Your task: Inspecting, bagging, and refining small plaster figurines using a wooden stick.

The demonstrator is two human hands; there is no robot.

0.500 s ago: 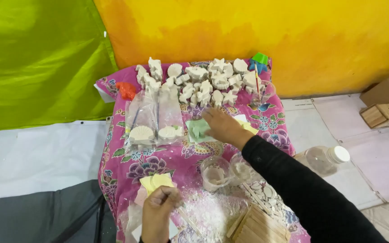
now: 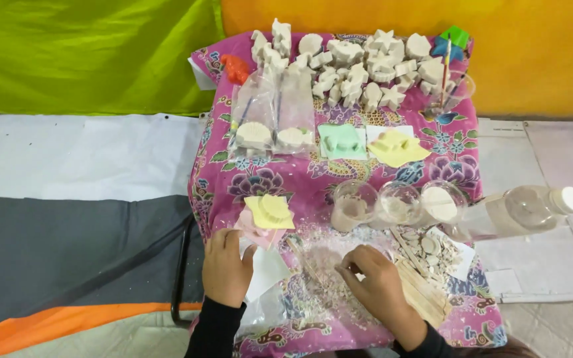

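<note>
Left hand (image 2: 225,265): lay flat, loose, on white sheet (image 2: 264,270) at surface (image 2: 286,179) edge. Right hand (image 2: 381,286): fingers curled, pinching plaster crumbs (image 2: 326,262). Risk: sleeve might sweep nearby plastic cups (image 2: 398,202), wooden sticks (image 2: 422,282) off.

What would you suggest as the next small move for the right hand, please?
Probably pinch up one thin wooden stick: the right hand rests, fingers bent, on the crumb-strewn pink floral cloth beside that pile, while the left hand lies on white paper.
</note>
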